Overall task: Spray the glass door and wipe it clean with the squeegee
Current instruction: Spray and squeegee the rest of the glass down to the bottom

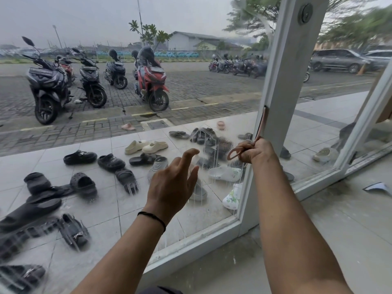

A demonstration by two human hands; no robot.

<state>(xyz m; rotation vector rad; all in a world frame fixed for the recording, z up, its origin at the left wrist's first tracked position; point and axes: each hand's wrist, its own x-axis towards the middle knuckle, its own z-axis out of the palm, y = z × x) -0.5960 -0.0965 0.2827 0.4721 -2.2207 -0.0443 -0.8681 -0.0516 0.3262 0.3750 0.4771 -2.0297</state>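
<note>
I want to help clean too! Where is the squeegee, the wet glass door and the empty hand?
squeegee [234, 153]: head view, on its pink handle loop.
glass door [191, 98]: head view, on the bare pane.
left hand [171, 183]: head view, on its back.

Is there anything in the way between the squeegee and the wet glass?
Nothing visible. The right hand grips the pink squeegee right at the door frame, beside the wet glass door. The open left hand hovers lower down, off to the side. The shoes lie outside, behind the glass.
</note>
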